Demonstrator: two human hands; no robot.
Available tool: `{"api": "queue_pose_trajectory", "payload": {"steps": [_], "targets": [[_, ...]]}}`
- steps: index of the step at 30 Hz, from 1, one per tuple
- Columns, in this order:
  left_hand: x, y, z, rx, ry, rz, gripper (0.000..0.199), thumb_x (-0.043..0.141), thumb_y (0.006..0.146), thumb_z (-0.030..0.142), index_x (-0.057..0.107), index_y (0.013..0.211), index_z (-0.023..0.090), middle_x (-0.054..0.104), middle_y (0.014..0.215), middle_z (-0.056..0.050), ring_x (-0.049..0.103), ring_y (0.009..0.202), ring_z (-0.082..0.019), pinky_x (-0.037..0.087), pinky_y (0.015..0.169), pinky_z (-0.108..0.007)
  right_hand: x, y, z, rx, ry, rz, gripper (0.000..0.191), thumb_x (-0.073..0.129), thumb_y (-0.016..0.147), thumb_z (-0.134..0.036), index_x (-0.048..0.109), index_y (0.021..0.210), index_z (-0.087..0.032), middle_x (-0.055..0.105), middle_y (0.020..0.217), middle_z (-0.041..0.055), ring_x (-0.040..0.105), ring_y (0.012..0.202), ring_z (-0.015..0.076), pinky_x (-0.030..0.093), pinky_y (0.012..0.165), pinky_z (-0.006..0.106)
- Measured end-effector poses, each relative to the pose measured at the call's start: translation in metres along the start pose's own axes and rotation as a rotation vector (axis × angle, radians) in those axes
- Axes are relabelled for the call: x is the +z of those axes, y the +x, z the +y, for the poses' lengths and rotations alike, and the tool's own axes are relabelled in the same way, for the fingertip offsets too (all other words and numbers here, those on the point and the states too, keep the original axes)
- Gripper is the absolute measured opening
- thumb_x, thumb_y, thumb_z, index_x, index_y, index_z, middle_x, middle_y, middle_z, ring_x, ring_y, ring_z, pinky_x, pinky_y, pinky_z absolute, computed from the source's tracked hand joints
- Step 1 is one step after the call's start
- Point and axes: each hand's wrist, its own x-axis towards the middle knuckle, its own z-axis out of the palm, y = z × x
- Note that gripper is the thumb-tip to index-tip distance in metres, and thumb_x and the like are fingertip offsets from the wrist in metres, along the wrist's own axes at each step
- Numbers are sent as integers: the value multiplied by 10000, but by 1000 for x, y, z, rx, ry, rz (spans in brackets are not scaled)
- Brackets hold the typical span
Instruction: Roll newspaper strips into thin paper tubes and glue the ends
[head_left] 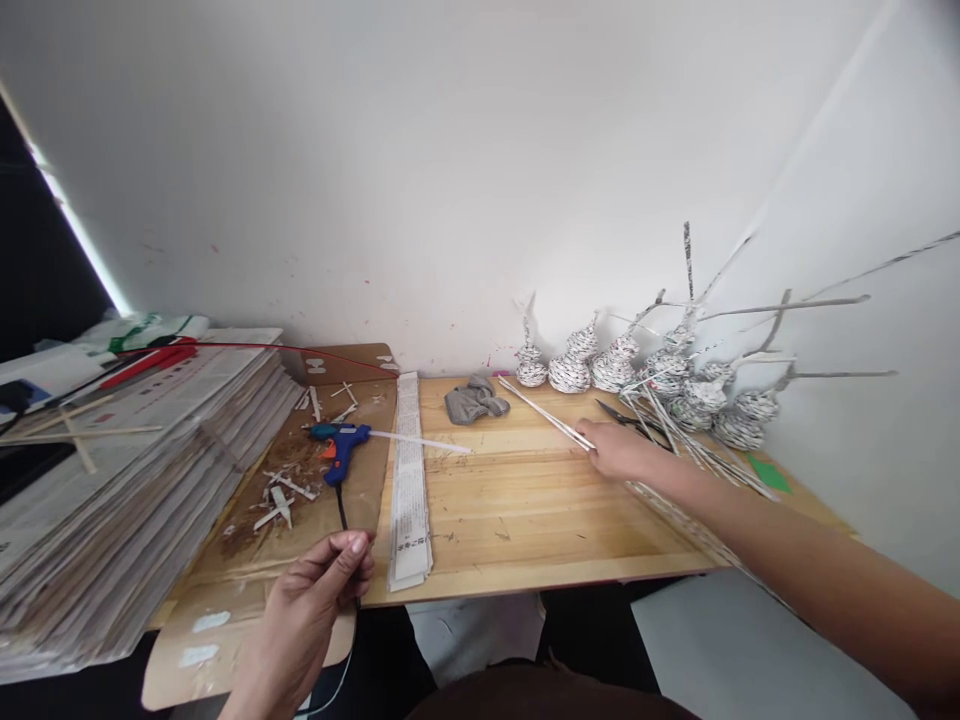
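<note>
Eleven o'clock: glue gun [345,450]; one: paper gourds [661,372]. Right hand [616,450] pinched paper rods [551,416]; left hand [313,590] pressed thumb to forefinger.

The one view looked from the person's head, above the near edge of the wooden table [510,520], facing forward and down, with the white wall [450,180] filling the upper half. It spanned widely, from the newspaper stack [187,510] at left to the paper-coil gourds [570,373] at right; the left hand [319,590] appeared nearer the lens than the right [615,450].
</note>
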Motion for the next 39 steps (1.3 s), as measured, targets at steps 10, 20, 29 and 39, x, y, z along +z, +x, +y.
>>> {"api": "queue_pose_trajectory", "payload": {"steps": [10, 20, 29, 39], "targets": [[-3, -6, -9, 104, 19, -26, 301, 697, 680, 441, 661, 692, 143, 614, 670, -47, 540, 623, -148, 440, 560, -236, 15, 27, -12, 99, 7, 188, 316, 490, 868, -316, 535, 1133, -149, 625, 1070, 139, 555, 1016, 239, 371, 834, 293], [19, -14, 0, 388, 499, -149, 250, 523, 838, 375, 712, 874, 216, 692, 848, -65, 627, 795, -207, 486, 738, -305, 23, 34, -38, -46, 109, 455, 327, 402, 905, -327, 565, 1124, -146, 603, 1060, 130, 557, 983, 245, 392, 860, 327], [7, -11, -8, 772, 1040, -160, 371, 592, 812, 328, 593, 1177, 262, 588, 1173, -86, 500, 1114, -256, 418, 952, -422, 15, 139, -110, -47, 294, 248, 418, 533, 837, -373, 583, 1153, -105, 591, 1128, 185, 556, 1030, 272, 394, 864, 339], [-23, -5, -1, 730, 1049, -42, 286, 549, 838, 282, 626, 1111, 245, 624, 1098, -91, 545, 1057, -248, 456, 907, -409, 15, 182, -144, 93, 400, 373, 503, 536, 796, -486, 548, 1118, -101, 605, 1066, 165, 565, 966, 272, 428, 772, 340]]}}
